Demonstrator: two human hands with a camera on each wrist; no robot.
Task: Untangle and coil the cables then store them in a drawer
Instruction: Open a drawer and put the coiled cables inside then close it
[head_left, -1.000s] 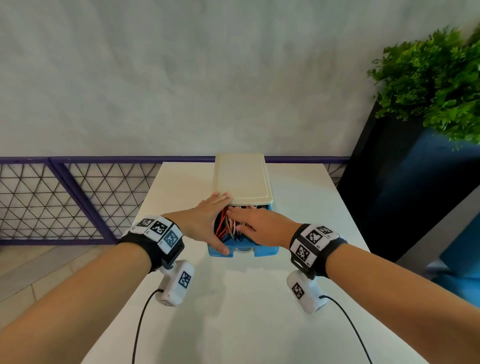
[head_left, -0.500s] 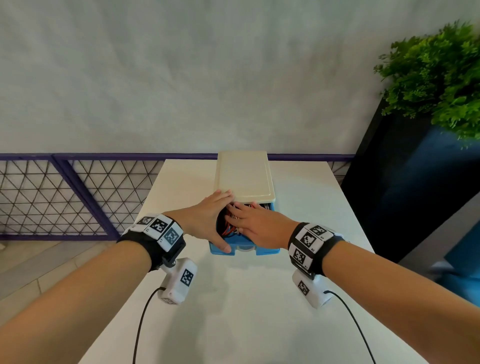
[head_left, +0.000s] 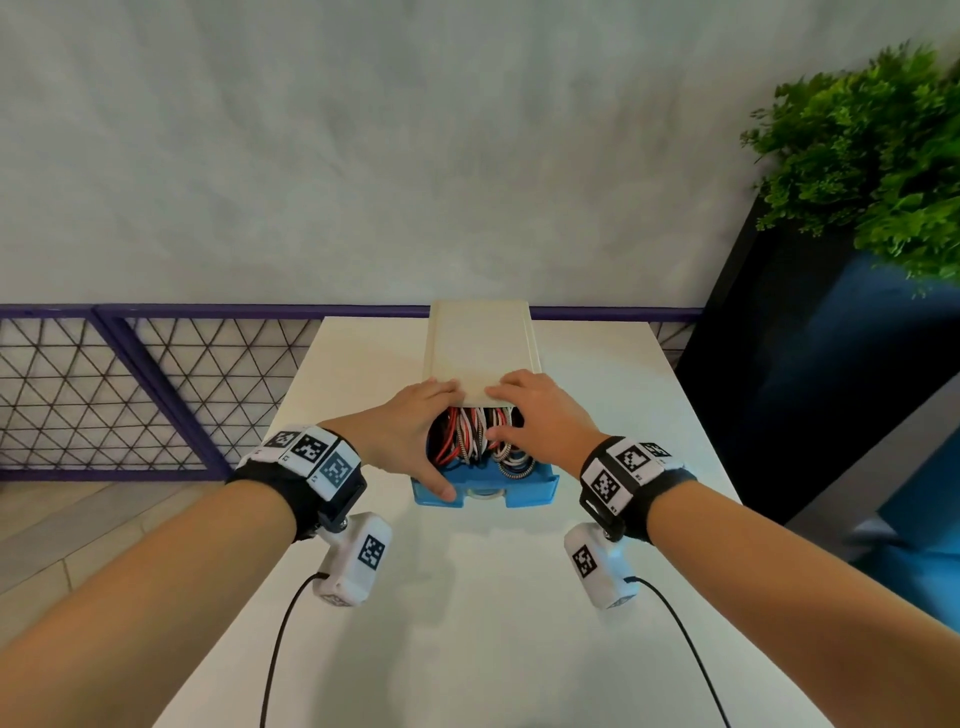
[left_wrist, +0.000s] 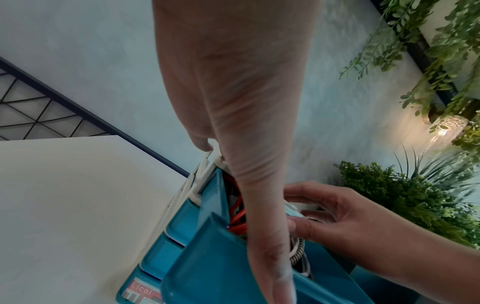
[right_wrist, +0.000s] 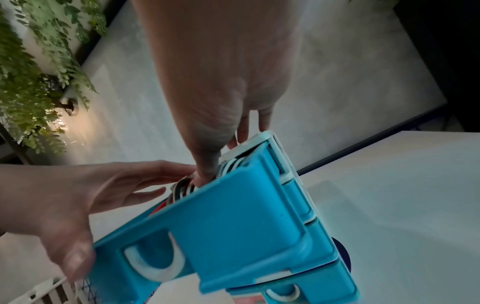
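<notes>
A small drawer unit with a cream top (head_left: 480, 348) stands at the middle of the white table. Its blue top drawer (head_left: 524, 491) is pulled out toward me. Coiled red, white and braided cables (head_left: 475, 434) lie inside it. My left hand (head_left: 415, 436) has its fingers on the top's front edge and its thumb on the drawer's front left corner. My right hand (head_left: 535, 410) rests its fingers on the top's edge too, with the thumb down over the cables. The left wrist view shows the drawer (left_wrist: 207, 267) and a red cable (left_wrist: 237, 211). The right wrist view shows the drawer's front (right_wrist: 233, 226).
The white table (head_left: 467, 623) runs from the unit toward me. A purple railing with wire mesh (head_left: 130, 384) stands behind and to the left. A green plant (head_left: 872, 156) on a dark planter stands at the right. More blue drawers (right_wrist: 298, 195) sit below the top one.
My right hand has lifted off the cables and moved back, so its fingers now rest on the cream top's edge. The cables show again. My left hand has hardly moved.
</notes>
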